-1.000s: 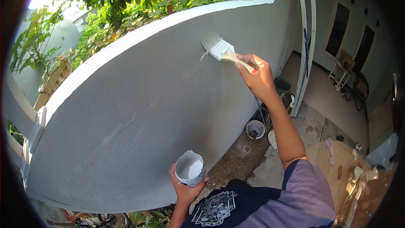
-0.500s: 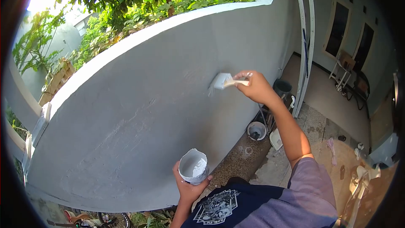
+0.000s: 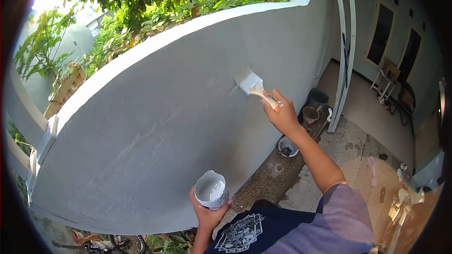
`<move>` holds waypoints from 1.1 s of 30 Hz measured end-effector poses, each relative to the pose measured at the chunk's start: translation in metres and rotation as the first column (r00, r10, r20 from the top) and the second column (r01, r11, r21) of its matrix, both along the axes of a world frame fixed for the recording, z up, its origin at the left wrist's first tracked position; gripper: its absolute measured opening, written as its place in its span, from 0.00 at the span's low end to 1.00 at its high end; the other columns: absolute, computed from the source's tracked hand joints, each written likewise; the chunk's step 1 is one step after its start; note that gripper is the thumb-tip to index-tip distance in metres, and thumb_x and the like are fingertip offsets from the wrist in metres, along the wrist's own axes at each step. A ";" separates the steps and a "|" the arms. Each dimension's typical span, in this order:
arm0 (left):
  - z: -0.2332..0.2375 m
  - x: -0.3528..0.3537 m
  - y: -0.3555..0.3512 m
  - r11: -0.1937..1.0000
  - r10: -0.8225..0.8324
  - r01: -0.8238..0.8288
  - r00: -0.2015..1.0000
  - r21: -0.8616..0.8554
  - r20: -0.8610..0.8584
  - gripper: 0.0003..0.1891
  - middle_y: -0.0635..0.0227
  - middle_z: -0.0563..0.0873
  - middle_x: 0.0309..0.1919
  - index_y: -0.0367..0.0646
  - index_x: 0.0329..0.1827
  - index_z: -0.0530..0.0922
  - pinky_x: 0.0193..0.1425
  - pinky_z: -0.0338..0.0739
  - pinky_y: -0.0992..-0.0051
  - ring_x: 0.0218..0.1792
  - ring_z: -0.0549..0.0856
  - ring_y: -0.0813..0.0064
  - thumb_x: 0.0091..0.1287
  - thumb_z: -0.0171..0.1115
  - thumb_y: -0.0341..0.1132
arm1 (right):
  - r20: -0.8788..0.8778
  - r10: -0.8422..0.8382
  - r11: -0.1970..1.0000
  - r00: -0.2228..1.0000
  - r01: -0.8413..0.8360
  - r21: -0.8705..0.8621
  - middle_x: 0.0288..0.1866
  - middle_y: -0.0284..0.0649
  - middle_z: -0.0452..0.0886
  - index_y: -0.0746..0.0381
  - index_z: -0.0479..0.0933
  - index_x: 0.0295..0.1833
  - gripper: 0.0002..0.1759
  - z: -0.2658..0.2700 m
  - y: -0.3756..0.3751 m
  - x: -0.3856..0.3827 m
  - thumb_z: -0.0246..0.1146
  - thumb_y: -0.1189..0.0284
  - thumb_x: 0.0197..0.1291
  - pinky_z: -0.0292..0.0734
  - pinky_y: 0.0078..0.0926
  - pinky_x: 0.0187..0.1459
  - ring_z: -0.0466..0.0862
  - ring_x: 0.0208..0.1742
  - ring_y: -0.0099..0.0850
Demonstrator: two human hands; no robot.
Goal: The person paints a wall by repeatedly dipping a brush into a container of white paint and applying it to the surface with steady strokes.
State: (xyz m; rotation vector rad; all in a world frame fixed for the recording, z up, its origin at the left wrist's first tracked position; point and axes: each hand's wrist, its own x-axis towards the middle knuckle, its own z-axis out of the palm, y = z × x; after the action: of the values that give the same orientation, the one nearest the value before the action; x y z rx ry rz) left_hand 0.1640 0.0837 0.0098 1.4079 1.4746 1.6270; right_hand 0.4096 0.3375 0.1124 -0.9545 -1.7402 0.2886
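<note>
My right hand (image 3: 282, 114) grips the wooden handle of a paintbrush (image 3: 252, 83). The brush's wide bristles, coated in pale paint, press against the grey wall (image 3: 155, 127). Lower down, my left hand (image 3: 207, 216) is wrapped round a paint-smeared cup (image 3: 211, 189) with a ragged rim. White paint shows inside the cup, which is held close to the wall in front of my body. Streaks and scraped marks run across the wall's left part.
Along the wall's foot stand a dark bucket (image 3: 318, 98), a smaller pot (image 3: 310, 113) and a white bucket (image 3: 287, 146). A pale post (image 3: 343, 51) rises at the right. A bicycle (image 3: 127, 244) shows at the bottom left, and a chair (image 3: 406, 96) farther back.
The brush has turned so that its bristles point up and left, and its handle slopes down to the right. My right hand has moved lower. My left hand still holds the cup.
</note>
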 end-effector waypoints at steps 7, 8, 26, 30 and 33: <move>-0.004 0.000 0.000 1.000 0.000 0.000 1.000 -0.021 -0.007 0.54 0.53 0.75 0.62 0.38 0.71 0.56 0.69 0.73 0.62 0.64 0.79 0.61 0.48 0.87 0.36 | 0.368 0.132 0.848 0.921 0.087 -0.523 0.38 0.50 0.88 0.57 0.80 0.51 0.14 -0.104 -0.017 0.031 0.68 0.65 0.62 0.81 0.45 0.44 0.87 0.40 0.52; -0.004 0.000 0.001 1.000 -0.007 0.007 0.999 -0.010 -0.035 0.54 0.53 0.75 0.62 0.38 0.72 0.56 0.69 0.73 0.62 0.64 0.79 0.61 0.48 0.87 0.36 | 0.400 0.166 0.866 0.901 0.061 -0.496 0.35 0.49 0.86 0.56 0.82 0.49 0.12 -0.123 -0.013 0.037 0.69 0.65 0.61 0.80 0.44 0.45 0.87 0.41 0.51; 0.006 0.009 0.010 0.997 -0.062 0.063 0.998 -0.047 0.013 0.54 0.51 0.75 0.64 0.35 0.72 0.58 0.71 0.70 0.59 0.66 0.77 0.59 0.46 0.87 0.40 | -0.125 0.020 0.985 0.992 -0.040 -0.166 0.33 0.47 0.84 0.58 0.77 0.59 0.14 -0.082 0.014 -0.007 0.64 0.67 0.71 0.77 0.31 0.38 0.85 0.33 0.37; -0.003 0.008 0.012 0.997 -0.052 0.056 0.996 -0.056 0.071 0.54 0.52 0.75 0.63 0.35 0.72 0.59 0.71 0.71 0.59 0.65 0.78 0.59 0.46 0.87 0.39 | 0.028 0.036 0.887 0.999 -0.019 -0.462 0.39 0.51 0.86 0.56 0.76 0.60 0.17 -0.118 -0.002 0.018 0.66 0.65 0.68 0.80 0.36 0.42 0.88 0.40 0.47; -0.008 0.006 0.012 0.993 -0.082 0.080 0.996 -0.090 -0.025 0.56 0.52 0.74 0.63 0.38 0.73 0.55 0.69 0.73 0.61 0.65 0.78 0.61 0.47 0.88 0.39 | 0.257 0.145 0.816 0.955 0.032 -0.578 0.41 0.51 0.87 0.54 0.77 0.61 0.20 -0.158 -0.002 0.044 0.68 0.65 0.65 0.81 0.40 0.45 0.89 0.41 0.47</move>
State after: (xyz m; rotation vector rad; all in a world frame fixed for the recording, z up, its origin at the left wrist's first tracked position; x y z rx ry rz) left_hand 0.1697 0.0959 0.0022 1.4274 1.4679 1.4795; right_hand 0.4540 0.3352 -0.0461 -1.4412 -1.9970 0.7868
